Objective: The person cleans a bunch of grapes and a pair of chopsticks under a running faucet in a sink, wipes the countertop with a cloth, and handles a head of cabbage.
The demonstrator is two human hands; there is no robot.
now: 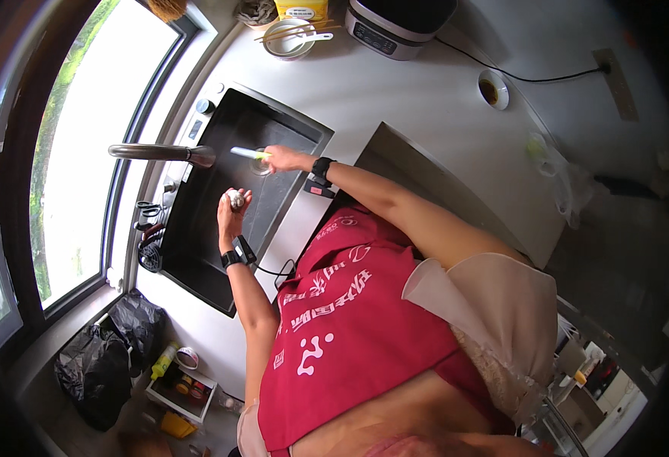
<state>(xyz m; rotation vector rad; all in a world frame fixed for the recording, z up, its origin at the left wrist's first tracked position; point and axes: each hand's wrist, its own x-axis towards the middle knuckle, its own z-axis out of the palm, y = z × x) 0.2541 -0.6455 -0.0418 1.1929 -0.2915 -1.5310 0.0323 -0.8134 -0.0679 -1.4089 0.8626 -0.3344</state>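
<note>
Over the dark sink [201, 263], my left hand [232, 217] has its fingers closed round a small whitish, lumpy piece [235, 199]; its exact kind is too small to make out. To the right and farther off, my right hand [283, 158] grips a small knife [244, 152], its pale blade pointing left and a yellow-green part showing at the fingers. The knife and the lumpy piece are apart. The round drain [260, 168] of the sink shows beneath the knife. Left of my right hand, the curved metal faucet [159, 153] reaches out over the sink.
At the back are a white bowl [280, 47] with chopsticks and a white spoon, and a black-and-white appliance [386, 38] with a cord. A small dish [493, 90] of brown liquid and a plastic bag [571, 194] lie right. Black bags [94, 369] stand lower left.
</note>
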